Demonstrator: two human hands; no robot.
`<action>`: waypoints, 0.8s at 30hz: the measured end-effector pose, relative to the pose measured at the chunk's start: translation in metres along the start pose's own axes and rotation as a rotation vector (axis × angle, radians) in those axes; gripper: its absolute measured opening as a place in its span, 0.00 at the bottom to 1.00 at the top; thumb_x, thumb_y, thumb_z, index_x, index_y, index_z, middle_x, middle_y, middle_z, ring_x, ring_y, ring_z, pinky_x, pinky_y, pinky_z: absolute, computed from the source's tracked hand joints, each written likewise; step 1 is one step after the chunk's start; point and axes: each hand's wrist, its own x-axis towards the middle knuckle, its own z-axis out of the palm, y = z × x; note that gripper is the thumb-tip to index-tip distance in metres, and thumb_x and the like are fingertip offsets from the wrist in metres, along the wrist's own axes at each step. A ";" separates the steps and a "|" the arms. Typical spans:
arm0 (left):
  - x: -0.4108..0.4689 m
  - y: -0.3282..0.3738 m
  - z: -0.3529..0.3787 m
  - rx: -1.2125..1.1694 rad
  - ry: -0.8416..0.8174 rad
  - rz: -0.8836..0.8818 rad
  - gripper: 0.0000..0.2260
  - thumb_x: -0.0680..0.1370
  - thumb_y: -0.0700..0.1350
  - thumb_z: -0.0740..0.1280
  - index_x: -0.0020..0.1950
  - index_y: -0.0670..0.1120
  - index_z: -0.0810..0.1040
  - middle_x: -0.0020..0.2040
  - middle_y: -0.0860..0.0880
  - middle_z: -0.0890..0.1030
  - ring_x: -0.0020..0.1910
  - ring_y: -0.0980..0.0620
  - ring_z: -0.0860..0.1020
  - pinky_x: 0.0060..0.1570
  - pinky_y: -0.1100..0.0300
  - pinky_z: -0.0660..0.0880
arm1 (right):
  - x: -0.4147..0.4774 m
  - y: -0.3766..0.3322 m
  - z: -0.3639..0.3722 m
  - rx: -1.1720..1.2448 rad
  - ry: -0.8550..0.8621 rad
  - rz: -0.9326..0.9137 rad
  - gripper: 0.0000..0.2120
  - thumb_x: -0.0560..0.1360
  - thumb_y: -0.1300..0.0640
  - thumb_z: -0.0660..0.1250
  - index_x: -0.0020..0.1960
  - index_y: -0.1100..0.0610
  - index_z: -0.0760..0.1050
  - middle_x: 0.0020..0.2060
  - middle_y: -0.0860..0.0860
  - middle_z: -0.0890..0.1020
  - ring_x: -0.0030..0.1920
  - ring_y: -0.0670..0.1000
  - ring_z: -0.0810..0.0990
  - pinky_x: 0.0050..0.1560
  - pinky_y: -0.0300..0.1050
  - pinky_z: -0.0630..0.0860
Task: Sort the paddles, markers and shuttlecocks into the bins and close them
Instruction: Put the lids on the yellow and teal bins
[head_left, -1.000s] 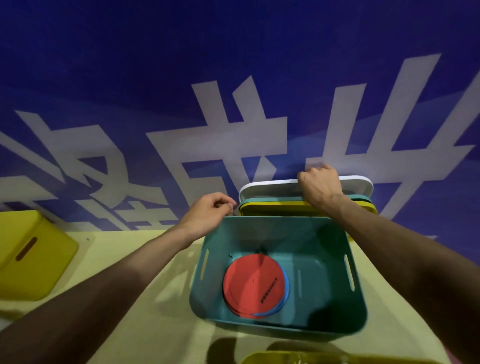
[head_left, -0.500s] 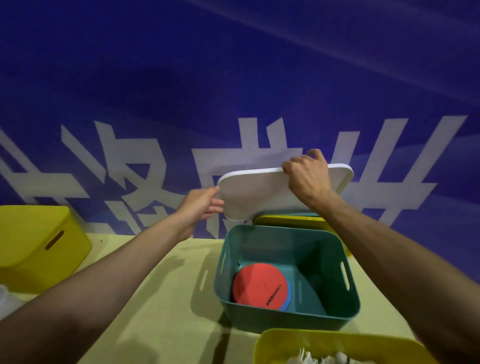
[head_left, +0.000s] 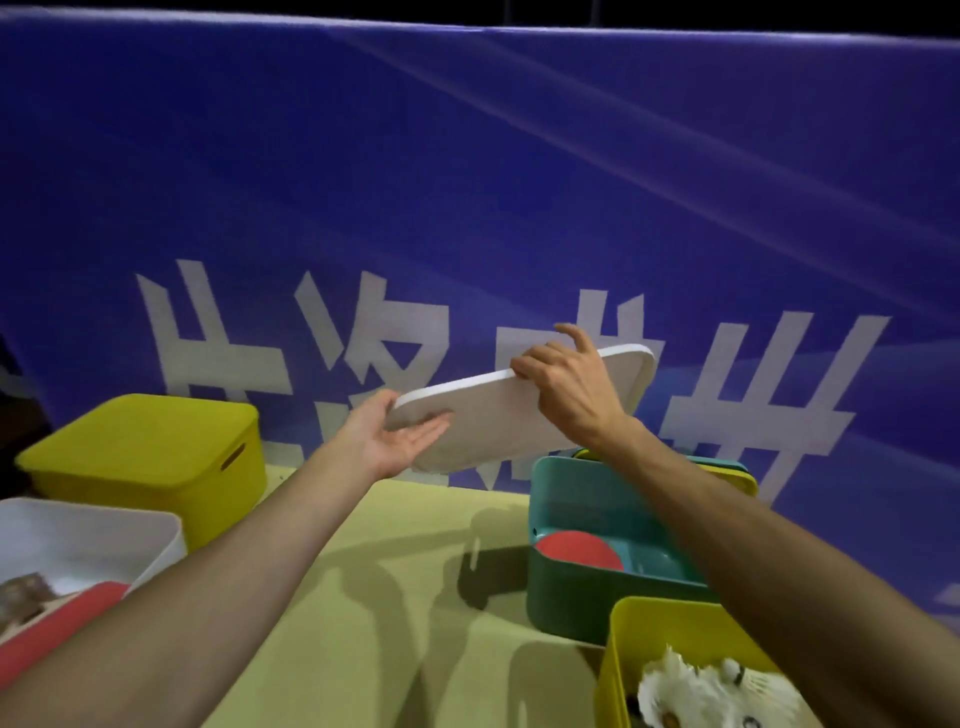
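Observation:
A white lid (head_left: 498, 421) hangs tilted in the air above the table. My right hand (head_left: 569, 387) grips its upper edge, and my left hand (head_left: 395, 439) supports its lower left end with an open palm. Below to the right stands an open teal bin (head_left: 571, 592) with a red paddle (head_left: 579, 553) inside. A yellow bin (head_left: 654, 639) at the bottom right holds white shuttlecocks (head_left: 711, 691). At the left edge, an open white bin (head_left: 156, 525) shows a red paddle (head_left: 57, 623) partly hidden by my left arm.
A closed yellow bin (head_left: 150, 457) sits at the back left against the blue banner wall (head_left: 467, 182). Teal and yellow lids (head_left: 737, 475) lean behind the teal bin. The table top (head_left: 389, 597) is pale yellow-green.
The white lid has been lifted off the stack behind the teal bin and carried up and left. My left hand moved under its lower end. The view turned left.

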 end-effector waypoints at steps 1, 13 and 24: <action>-0.010 0.008 -0.012 -0.034 -0.006 0.020 0.15 0.81 0.40 0.59 0.67 0.36 0.65 0.60 0.29 0.73 0.59 0.33 0.77 0.60 0.42 0.74 | -0.002 -0.016 -0.002 0.029 -0.006 -0.015 0.16 0.65 0.60 0.76 0.53 0.56 0.81 0.47 0.54 0.85 0.49 0.55 0.83 0.67 0.58 0.65; -0.106 0.092 -0.159 0.150 0.186 0.302 0.18 0.80 0.33 0.56 0.70 0.38 0.64 0.66 0.37 0.74 0.63 0.38 0.74 0.53 0.45 0.73 | 0.000 -0.172 0.003 0.393 -0.250 0.329 0.12 0.79 0.54 0.60 0.58 0.55 0.77 0.57 0.55 0.78 0.56 0.55 0.76 0.60 0.50 0.71; -0.128 0.139 -0.254 0.165 0.305 0.482 0.12 0.83 0.42 0.55 0.66 0.45 0.69 0.57 0.44 0.79 0.46 0.47 0.80 0.36 0.54 0.76 | 0.026 -0.276 0.071 0.779 -0.489 1.067 0.27 0.76 0.52 0.61 0.70 0.61 0.57 0.62 0.61 0.71 0.59 0.63 0.73 0.57 0.59 0.76</action>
